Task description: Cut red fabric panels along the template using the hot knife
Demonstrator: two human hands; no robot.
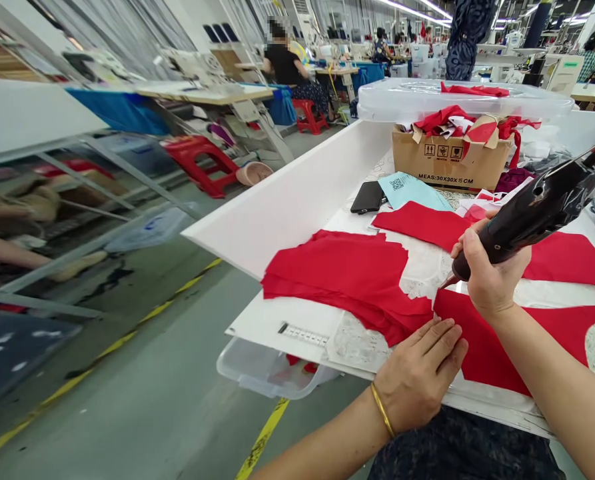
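My right hand is closed round a black power tool with a narrow copper-coloured tip. The tip points down at the top left corner of a red fabric piece. My left hand, with a gold bangle at the wrist, lies flat, fingers stretched out, its fingertips at the left edge of that piece. Just left of them is a stack of cut red fabric pieces, its layers slightly fanned. Farther back lies another red piece, partly hidden behind my right hand.
A cardboard box of red scraps stands at the back, before a clear plastic lid. Near it are a black phone and a blue paper. A white board edges the table's left. Below sits a plastic bin.
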